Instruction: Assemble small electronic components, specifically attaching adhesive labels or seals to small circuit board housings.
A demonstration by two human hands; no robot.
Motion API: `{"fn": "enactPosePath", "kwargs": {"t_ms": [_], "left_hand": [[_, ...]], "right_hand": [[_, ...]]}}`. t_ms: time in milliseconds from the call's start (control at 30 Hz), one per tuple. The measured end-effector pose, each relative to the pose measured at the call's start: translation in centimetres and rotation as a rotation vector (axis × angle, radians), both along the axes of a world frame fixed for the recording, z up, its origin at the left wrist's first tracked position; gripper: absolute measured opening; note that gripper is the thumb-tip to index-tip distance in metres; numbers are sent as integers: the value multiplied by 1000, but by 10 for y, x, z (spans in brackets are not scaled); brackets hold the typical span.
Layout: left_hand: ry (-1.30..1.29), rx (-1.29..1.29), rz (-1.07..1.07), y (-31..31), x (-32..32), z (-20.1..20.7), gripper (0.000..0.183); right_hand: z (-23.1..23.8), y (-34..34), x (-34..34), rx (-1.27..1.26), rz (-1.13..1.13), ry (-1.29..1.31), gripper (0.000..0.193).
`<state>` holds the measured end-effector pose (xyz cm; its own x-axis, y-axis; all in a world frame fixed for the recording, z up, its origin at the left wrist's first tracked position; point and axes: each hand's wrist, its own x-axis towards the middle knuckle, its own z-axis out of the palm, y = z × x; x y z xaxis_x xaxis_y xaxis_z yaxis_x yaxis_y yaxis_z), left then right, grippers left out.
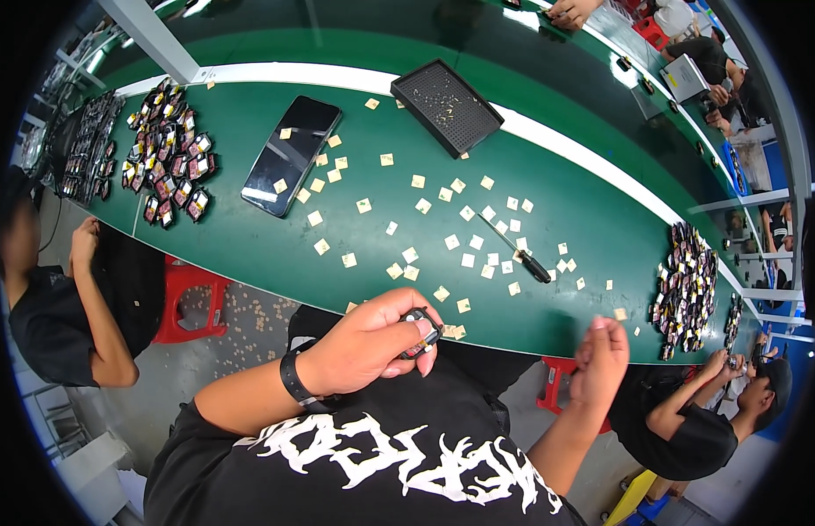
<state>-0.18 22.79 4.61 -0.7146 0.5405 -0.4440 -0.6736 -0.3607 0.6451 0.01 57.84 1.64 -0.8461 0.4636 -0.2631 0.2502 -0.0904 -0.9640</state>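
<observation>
My left hand is closed around a small black device casing with rounded corners, held just off the near table edge. The thumb lies across its face, hiding part of it. To the right, my right hand is raised at the table edge, slightly smeared, with fingers curled together. A small pale square of paper shows beside its fingertips; whether they touch it is unclear. Similar pale squares are scattered over the green table. Among them lies a black-handled screwdriver.
A black phone and a black tray of tiny parts lie farther back. Piles of black casings stand left and right. Co-workers sit on both sides, near red stools. More squares litter the floor.
</observation>
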Motion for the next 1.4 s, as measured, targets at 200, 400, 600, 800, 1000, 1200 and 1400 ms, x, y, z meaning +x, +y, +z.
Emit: {"fn": "enactPosePath", "kwargs": {"t_ms": [200, 400, 600, 800, 1000, 1200, 1400], "left_hand": [[48, -74, -5, 2, -1, 0, 15], [171, -167, -32, 4, 1, 0, 14], [104, -114, -51, -7, 2, 16, 35], [342, -154, -77, -23, 10, 24, 61], [651, -353, -148, -33, 10, 38, 70], [807, -469, -94, -34, 12, 39, 60], [664, -419, -128, -47, 12, 33, 50]], "right_hand": [[-42, 111, 12, 656, -177, 71, 17], [-51, 137, -3, 1525, -235, -123, 50], [-45, 153, -20, 1583, -181, -198, 47], [-45, 161, -34, 1609, -165, -183, 37], [-42, 160, -39, 1583, -185, -184, 35], [-43, 160, -38, 1622, -161, -166, 32], [-45, 161, -34, 1352, -198, -97, 31]]}}
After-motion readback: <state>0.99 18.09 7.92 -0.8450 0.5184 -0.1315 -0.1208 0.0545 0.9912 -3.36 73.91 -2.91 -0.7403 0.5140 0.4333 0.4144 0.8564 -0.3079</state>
